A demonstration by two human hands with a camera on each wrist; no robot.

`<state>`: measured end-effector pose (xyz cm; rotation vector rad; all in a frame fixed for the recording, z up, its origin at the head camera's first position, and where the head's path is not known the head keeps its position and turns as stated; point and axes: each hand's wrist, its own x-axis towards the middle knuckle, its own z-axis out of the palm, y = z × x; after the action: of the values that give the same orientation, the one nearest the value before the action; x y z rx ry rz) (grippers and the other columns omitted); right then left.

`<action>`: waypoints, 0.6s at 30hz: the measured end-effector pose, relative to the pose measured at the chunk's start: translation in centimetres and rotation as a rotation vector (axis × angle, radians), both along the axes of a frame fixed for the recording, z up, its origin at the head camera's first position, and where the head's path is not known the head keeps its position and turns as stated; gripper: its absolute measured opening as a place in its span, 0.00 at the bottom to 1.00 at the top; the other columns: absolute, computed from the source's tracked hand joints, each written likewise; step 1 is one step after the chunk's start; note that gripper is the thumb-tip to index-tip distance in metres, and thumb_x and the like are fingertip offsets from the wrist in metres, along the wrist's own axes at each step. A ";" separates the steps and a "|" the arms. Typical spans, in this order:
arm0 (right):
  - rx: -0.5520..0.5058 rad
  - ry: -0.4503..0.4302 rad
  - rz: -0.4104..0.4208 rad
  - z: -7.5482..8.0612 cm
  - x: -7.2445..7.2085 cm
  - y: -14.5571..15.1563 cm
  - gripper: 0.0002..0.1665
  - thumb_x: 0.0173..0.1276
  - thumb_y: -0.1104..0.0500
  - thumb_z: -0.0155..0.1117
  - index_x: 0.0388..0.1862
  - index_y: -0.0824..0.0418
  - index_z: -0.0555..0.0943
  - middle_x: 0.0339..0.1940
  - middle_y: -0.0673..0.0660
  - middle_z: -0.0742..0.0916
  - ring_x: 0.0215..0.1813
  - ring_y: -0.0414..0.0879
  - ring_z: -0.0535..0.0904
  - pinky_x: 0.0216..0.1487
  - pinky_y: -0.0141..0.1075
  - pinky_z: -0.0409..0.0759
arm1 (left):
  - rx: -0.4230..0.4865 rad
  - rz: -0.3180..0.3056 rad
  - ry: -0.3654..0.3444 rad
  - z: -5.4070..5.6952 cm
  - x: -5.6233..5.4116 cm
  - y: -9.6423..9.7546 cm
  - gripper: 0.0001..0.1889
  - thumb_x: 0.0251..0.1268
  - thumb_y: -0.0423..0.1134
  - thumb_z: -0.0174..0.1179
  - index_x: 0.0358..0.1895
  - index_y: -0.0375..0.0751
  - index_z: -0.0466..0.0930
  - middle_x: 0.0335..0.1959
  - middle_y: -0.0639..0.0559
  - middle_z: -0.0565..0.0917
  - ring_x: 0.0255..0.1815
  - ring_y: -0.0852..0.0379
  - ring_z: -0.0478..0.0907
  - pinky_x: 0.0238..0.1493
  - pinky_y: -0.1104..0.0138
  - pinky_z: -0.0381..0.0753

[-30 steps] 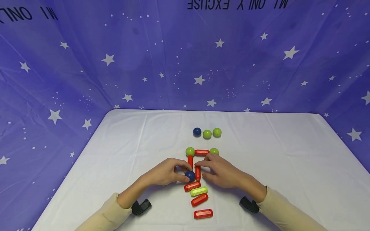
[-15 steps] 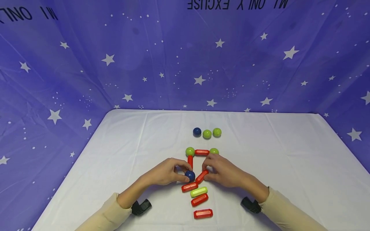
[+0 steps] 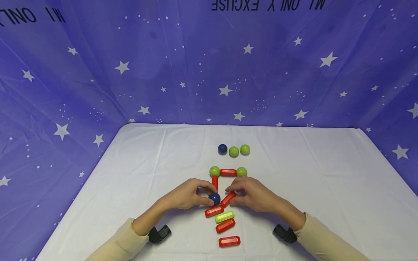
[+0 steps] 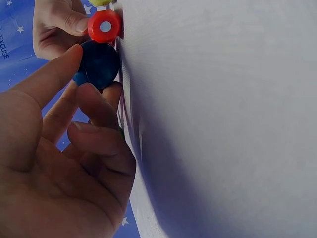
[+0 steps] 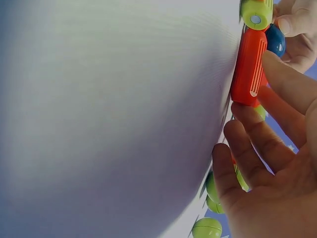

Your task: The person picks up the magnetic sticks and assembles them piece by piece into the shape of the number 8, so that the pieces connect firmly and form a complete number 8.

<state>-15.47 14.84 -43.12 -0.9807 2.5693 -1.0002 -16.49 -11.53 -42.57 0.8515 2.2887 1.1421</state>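
Observation:
In the head view my left hand (image 3: pixel 186 194) pinches a dark blue ball (image 3: pixel 214 199) low over the table, thumb on its near side. The left wrist view shows fingertips around this blue ball (image 4: pixel 101 64). My right hand (image 3: pixel 256 195) has thumb and fingers around the far end of a slanted red magnetic rod (image 3: pixel 227 199); its index fingertip reaches past the rod. That rod's near end meets another red rod (image 3: pixel 214 211) lying crosswise. Behind the blue ball, an upright red rod (image 3: pixel 214 183) runs to a green ball (image 3: pixel 214 171).
A red rod (image 3: pixel 228 172) joins that green ball to a second green ball (image 3: pixel 241 172). Farther back lie a blue ball (image 3: pixel 222 149) and two green balls (image 3: pixel 233 151). Nearer are a lime rod (image 3: pixel 224 216) and two red rods (image 3: pixel 229 241). A white cloth (image 3: pixel 147 156) covers the table.
The red rod at my right hand has swung from upright to slanted, and the crosswise red rod shifted slightly left. My right index finger has since straightened a little. The left hand stays put.

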 end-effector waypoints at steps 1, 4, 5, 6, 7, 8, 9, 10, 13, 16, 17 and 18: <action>-0.002 -0.003 0.002 0.0 0.0 0.0 0.19 0.60 0.54 0.76 0.49 0.56 0.87 0.39 0.39 0.83 0.42 0.41 0.77 0.45 0.37 0.75 | 0.000 0.001 0.001 0.0 0.0 0.0 0.12 0.60 0.40 0.71 0.47 0.50 0.85 0.39 0.64 0.83 0.36 0.60 0.75 0.36 0.67 0.74; -0.004 -0.006 0.009 -0.1 0.0 -0.1 0.18 0.59 0.54 0.76 0.48 0.56 0.88 0.38 0.40 0.83 0.41 0.41 0.76 0.43 0.37 0.75 | -0.001 0.003 0.003 -0.1 0.0 -0.1 0.12 0.60 0.40 0.71 0.47 0.51 0.85 0.39 0.64 0.83 0.36 0.60 0.75 0.36 0.67 0.74; -0.001 -0.008 0.010 -0.1 0.0 -0.1 0.18 0.59 0.54 0.76 0.48 0.56 0.88 0.37 0.40 0.83 0.41 0.41 0.76 0.43 0.36 0.75 | -0.001 0.003 0.003 -0.1 0.0 -0.1 0.12 0.60 0.40 0.71 0.47 0.51 0.85 0.39 0.64 0.83 0.36 0.60 0.75 0.36 0.67 0.74; 0.002 -0.003 0.014 -0.1 0.0 -0.1 0.17 0.59 0.55 0.76 0.48 0.57 0.88 0.37 0.40 0.82 0.41 0.41 0.76 0.43 0.36 0.75 | -0.001 0.004 0.003 -0.2 0.0 -0.1 0.12 0.60 0.40 0.71 0.47 0.51 0.85 0.39 0.65 0.83 0.36 0.60 0.75 0.36 0.67 0.74; 0.007 0.004 0.017 -0.1 0.0 -0.1 0.16 0.60 0.56 0.76 0.47 0.57 0.88 0.37 0.40 0.82 0.40 0.41 0.76 0.43 0.36 0.75 | -0.001 0.004 0.001 -0.2 0.0 -0.2 0.12 0.60 0.40 0.71 0.47 0.51 0.85 0.39 0.65 0.83 0.36 0.60 0.75 0.37 0.67 0.74; 0.012 0.010 0.018 -0.1 0.0 -0.1 0.15 0.59 0.57 0.76 0.46 0.57 0.88 0.37 0.40 0.82 0.40 0.40 0.76 0.43 0.36 0.75 | 0.000 0.005 0.000 -0.2 0.0 -0.2 0.12 0.60 0.40 0.71 0.47 0.51 0.85 0.39 0.65 0.83 0.37 0.60 0.75 0.37 0.67 0.74; 0.018 0.016 0.019 -0.1 0.0 -0.1 0.14 0.59 0.59 0.76 0.46 0.57 0.89 0.37 0.40 0.81 0.40 0.40 0.76 0.44 0.36 0.75 | 0.000 0.006 -0.002 -0.3 0.0 -0.2 0.12 0.60 0.40 0.71 0.47 0.51 0.85 0.39 0.65 0.83 0.37 0.61 0.75 0.37 0.67 0.74; 0.025 0.022 0.019 -0.1 0.0 -0.1 0.13 0.59 0.60 0.76 0.45 0.56 0.89 0.36 0.40 0.81 0.39 0.40 0.75 0.43 0.36 0.75 | 0.000 0.006 -0.004 -0.3 0.0 -0.2 0.12 0.60 0.40 0.71 0.47 0.51 0.85 0.39 0.65 0.83 0.37 0.60 0.75 0.37 0.67 0.74; 0.042 0.022 0.018 -0.1 0.0 -0.1 0.11 0.59 0.61 0.75 0.42 0.55 0.89 0.35 0.40 0.80 0.38 0.40 0.75 0.43 0.35 0.74 | -0.003 0.009 -0.009 -0.3 0.0 -0.3 0.12 0.60 0.40 0.71 0.47 0.52 0.85 0.39 0.65 0.83 0.37 0.60 0.75 0.37 0.67 0.74; 0.047 0.013 0.011 -0.1 0.0 0.1 0.10 0.59 0.61 0.75 0.40 0.54 0.89 0.35 0.39 0.80 0.38 0.39 0.75 0.44 0.37 0.75 | -0.004 0.007 -0.005 -0.3 0.0 -0.2 0.12 0.60 0.41 0.71 0.47 0.52 0.85 0.39 0.66 0.83 0.37 0.60 0.75 0.37 0.67 0.74; 0.044 0.010 0.009 0.0 0.0 0.1 0.09 0.59 0.61 0.75 0.40 0.53 0.89 0.35 0.39 0.80 0.39 0.39 0.76 0.45 0.38 0.75 | -0.004 0.006 -0.003 -0.2 0.0 -0.2 0.13 0.60 0.41 0.71 0.47 0.52 0.85 0.39 0.66 0.83 0.37 0.60 0.75 0.37 0.67 0.74; 0.042 0.007 0.005 0.0 0.0 0.2 0.09 0.59 0.60 0.75 0.39 0.53 0.88 0.35 0.38 0.81 0.39 0.38 0.76 0.46 0.38 0.75 | -0.003 0.005 -0.001 -0.2 0.0 -0.1 0.13 0.60 0.41 0.71 0.47 0.52 0.85 0.39 0.66 0.83 0.37 0.60 0.75 0.38 0.67 0.74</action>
<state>-15.43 15.05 -43.11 -0.9808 2.5813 -0.9400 -16.51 -11.66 -42.79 0.8448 2.2925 1.1399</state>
